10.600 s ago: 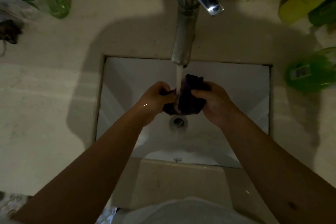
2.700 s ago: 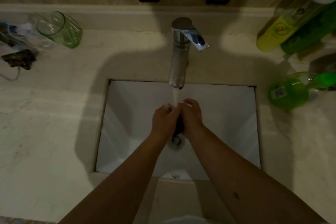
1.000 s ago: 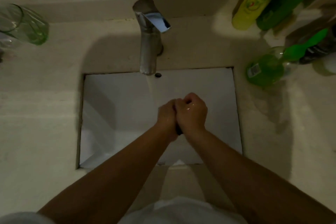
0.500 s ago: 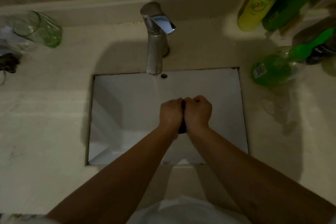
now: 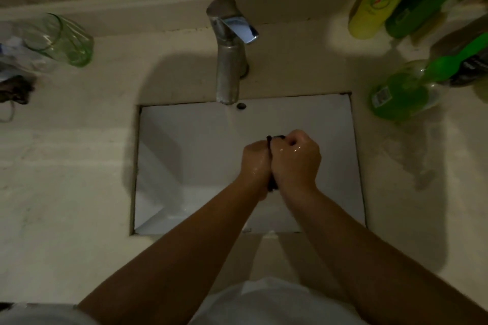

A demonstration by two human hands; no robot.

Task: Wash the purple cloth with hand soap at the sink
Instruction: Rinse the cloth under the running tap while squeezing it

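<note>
Tap (image 5: 229, 55) behind sink (image 5: 190, 155), bottles (image 5: 401, 92) right

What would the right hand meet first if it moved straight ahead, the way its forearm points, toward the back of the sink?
Probably the sink's white back wall, right of the faucet. The right hand, gripping the purple cloth with the left hand, has nothing else ahead; depth is unclear.

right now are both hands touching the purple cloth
Touching. In the head view the left hand and right hand are pressed together around the purple cloth; dark slivers of it show between the fists.
</note>
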